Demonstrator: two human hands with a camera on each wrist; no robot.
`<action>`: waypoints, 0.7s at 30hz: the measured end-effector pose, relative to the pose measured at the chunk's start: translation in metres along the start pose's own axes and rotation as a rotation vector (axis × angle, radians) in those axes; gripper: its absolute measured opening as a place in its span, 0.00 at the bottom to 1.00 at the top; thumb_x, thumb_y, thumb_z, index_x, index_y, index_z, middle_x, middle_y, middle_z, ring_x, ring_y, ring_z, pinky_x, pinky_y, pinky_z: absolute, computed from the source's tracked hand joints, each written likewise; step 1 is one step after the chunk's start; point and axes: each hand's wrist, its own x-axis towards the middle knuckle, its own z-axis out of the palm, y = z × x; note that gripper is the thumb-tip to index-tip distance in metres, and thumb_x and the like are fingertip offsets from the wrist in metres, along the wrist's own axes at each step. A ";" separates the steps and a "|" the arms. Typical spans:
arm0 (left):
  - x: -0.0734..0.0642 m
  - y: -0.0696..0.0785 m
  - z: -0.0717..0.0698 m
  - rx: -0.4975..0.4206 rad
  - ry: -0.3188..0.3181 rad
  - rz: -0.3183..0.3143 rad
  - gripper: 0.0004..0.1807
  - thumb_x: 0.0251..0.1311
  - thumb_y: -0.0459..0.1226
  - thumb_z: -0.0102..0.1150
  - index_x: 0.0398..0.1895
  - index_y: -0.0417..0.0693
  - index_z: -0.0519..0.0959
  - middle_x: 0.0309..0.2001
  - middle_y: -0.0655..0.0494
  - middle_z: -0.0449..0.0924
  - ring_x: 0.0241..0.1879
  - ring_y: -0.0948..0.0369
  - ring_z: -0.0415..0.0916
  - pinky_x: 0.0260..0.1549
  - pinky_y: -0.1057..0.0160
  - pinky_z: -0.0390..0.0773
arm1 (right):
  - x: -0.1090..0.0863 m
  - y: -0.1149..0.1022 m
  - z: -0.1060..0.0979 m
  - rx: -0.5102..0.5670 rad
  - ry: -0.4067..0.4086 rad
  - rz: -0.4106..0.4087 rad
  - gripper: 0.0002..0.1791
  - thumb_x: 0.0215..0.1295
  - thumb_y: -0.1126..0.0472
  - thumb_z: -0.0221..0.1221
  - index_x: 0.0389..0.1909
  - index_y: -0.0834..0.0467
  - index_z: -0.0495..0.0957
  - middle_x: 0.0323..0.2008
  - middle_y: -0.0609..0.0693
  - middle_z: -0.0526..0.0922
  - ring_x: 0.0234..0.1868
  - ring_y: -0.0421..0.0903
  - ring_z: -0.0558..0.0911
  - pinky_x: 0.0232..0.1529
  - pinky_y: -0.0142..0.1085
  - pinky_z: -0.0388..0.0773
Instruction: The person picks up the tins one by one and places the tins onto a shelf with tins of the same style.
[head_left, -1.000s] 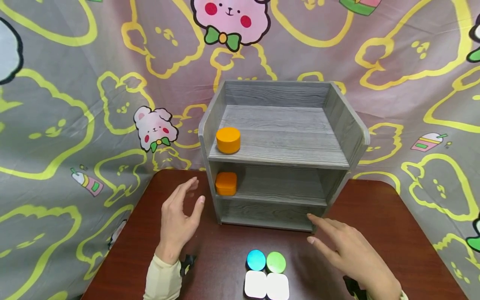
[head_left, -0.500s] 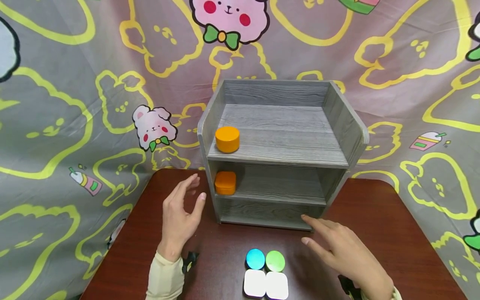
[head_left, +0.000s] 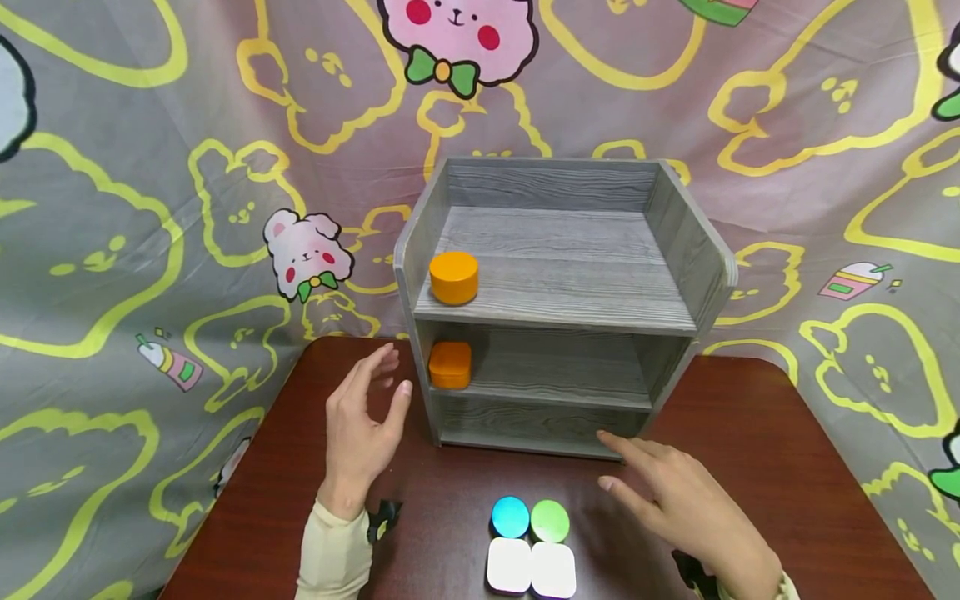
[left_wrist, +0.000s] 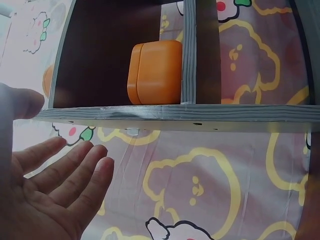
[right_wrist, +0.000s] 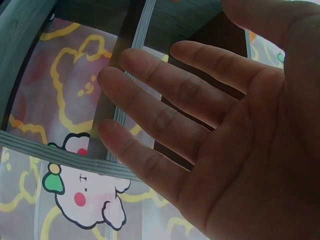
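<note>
My left hand hovers by the left side of a grey wooden shelf, thumb and fingers spread apart with nothing between them. On the right, my right hand reaches toward the shelf's lower right corner, its fingers extended and bare of any object. A round orange container stands at the left end of the top board. Below it, a squarish orange container sits at the left of the middle level. Between my hands on the table are a blue round lid, a green round lid and two white squarish lids.
The dark red-brown table carries the shelf at its back. A grey cloth with yellow outlines and cartoon bears hangs behind and at both sides. The shelf's raised side panels flank its top board.
My right hand has drifted slightly left. My left hand stays nearly in place, and the containers have not moved on the shelf or table.
</note>
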 end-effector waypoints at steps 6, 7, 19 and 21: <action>0.002 0.000 0.001 -0.027 0.027 -0.008 0.27 0.62 0.31 0.69 0.66 0.48 0.79 0.56 0.47 0.87 0.52 0.51 0.85 0.51 0.81 0.80 | 0.001 -0.001 0.003 0.006 -0.031 0.013 0.27 0.67 0.49 0.69 0.64 0.55 0.81 0.50 0.47 0.90 0.48 0.43 0.89 0.46 0.44 0.89; 0.002 0.001 0.002 -0.026 0.027 -0.009 0.27 0.63 0.31 0.69 0.66 0.48 0.79 0.56 0.47 0.87 0.52 0.51 0.86 0.52 0.81 0.80 | 0.001 -0.001 0.003 0.006 -0.035 0.013 0.27 0.67 0.49 0.69 0.64 0.55 0.81 0.51 0.47 0.90 0.48 0.43 0.89 0.46 0.44 0.89; 0.007 0.003 0.009 -0.028 0.005 -0.013 0.27 0.61 0.30 0.70 0.65 0.44 0.79 0.57 0.47 0.86 0.53 0.52 0.85 0.52 0.81 0.80 | 0.003 -0.003 0.006 0.011 -0.028 -0.042 0.26 0.68 0.48 0.68 0.64 0.52 0.81 0.51 0.43 0.90 0.48 0.41 0.89 0.45 0.42 0.88; 0.007 0.003 0.010 -0.030 0.010 -0.018 0.26 0.62 0.31 0.70 0.65 0.44 0.79 0.57 0.48 0.86 0.53 0.52 0.85 0.52 0.81 0.80 | 0.003 -0.004 0.008 0.010 -0.028 -0.051 0.26 0.68 0.48 0.68 0.64 0.52 0.81 0.51 0.43 0.90 0.48 0.41 0.89 0.45 0.41 0.88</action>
